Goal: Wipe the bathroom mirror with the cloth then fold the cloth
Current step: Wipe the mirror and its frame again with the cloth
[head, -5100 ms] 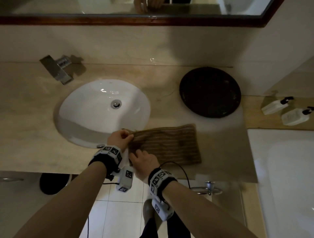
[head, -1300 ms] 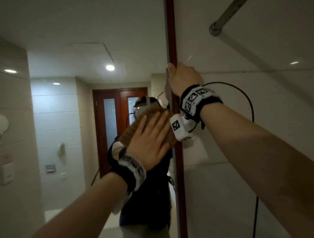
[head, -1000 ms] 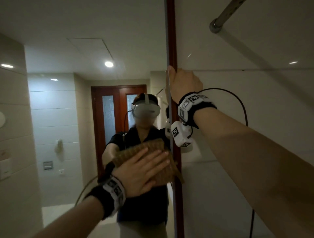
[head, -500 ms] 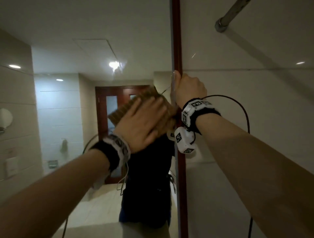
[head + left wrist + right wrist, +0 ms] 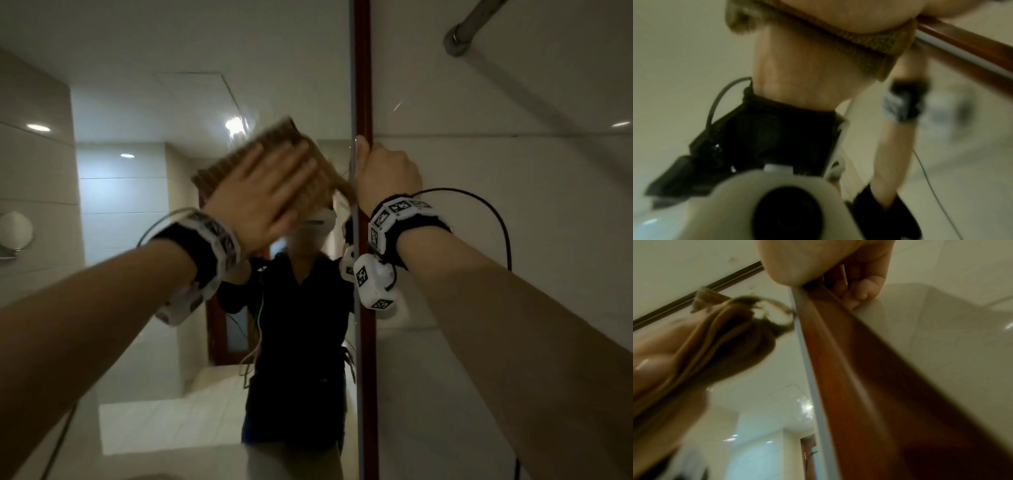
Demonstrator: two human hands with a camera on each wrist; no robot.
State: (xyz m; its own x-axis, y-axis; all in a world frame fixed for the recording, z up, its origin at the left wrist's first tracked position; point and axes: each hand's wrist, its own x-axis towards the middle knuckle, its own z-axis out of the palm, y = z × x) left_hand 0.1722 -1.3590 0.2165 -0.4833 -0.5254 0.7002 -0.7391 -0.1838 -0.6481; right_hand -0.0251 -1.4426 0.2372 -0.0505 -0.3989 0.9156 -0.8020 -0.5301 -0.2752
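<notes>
A brown ribbed cloth (image 5: 274,150) lies flat against the mirror glass (image 5: 137,102), near its right edge. My left hand (image 5: 270,192) presses it there with straight, spread fingers; the cloth (image 5: 865,53) shows under the palm in the left wrist view. My right hand (image 5: 383,171) grips the mirror's reddish wooden frame (image 5: 363,68), thumb on the glass side. In the right wrist view its fingers (image 5: 861,288) curl round the frame (image 5: 849,369), and the blurred cloth (image 5: 731,340) is to the left.
The mirror reflects a person in dark clothes (image 5: 301,342), tiled walls and ceiling lights. A white wall (image 5: 496,240) runs right of the frame, with a metal rail (image 5: 469,27) at the top. Cables hang from both wrist bands.
Five seconds ago both hands held the cloth on the counter beside the sink. In the last second my left hand has swept the cloth up the glass; the right hand stays on the frame.
</notes>
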